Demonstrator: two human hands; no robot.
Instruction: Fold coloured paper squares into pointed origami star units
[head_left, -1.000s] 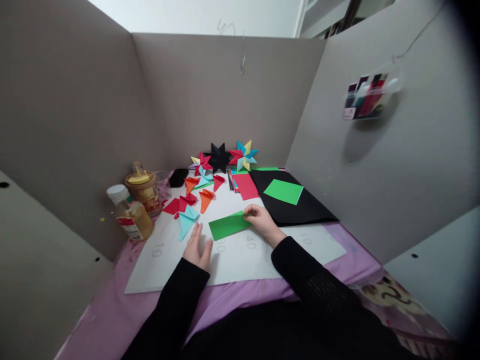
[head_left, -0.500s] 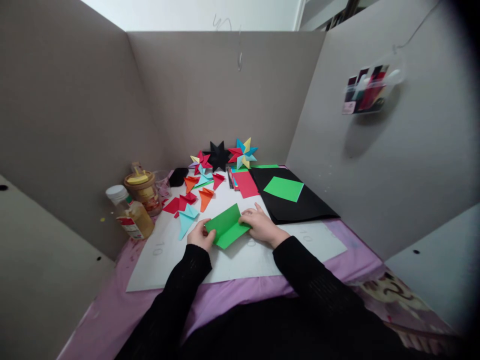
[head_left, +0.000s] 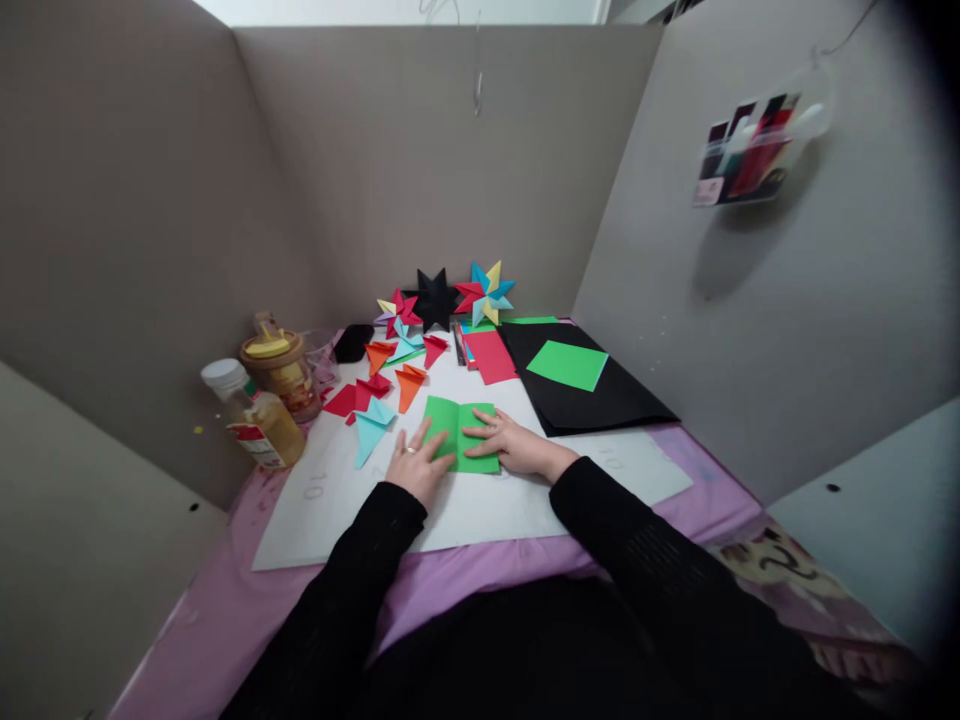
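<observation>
A creased green sheet of paper (head_left: pixel 459 455) lies on the white board (head_left: pixel 300 540), its fold line running away from me. My left hand (head_left: pixel 418 468) rests with spread fingers on its left edge; a ring shows on one finger. My right hand (head_left: pixel 517 443) lies with fingers stretched across its right half. Neither hand grips anything. Just left of the sheet are folded pieces: a light blue one (head_left: pixel 373 428), an orange one (head_left: pixel 410 385) and a red one (head_left: pixel 360 396).
Black sheets (head_left: pixel 592 405) with green paper (head_left: pixel 568 365) on top lie at the right, beside red paper (head_left: pixel 491 357). Paper stars (head_left: pixel 435 300) lean at the back. A glue bottle (head_left: pixel 262 425) and a brown tub (head_left: pixel 285 375) stand left. Grey panels (head_left: pixel 442 150) enclose the table.
The green paper has turned and been laid flat on the board. Both hands have let go of its edges and now lie on it with fingers spread. The view has tilted slightly downward.
</observation>
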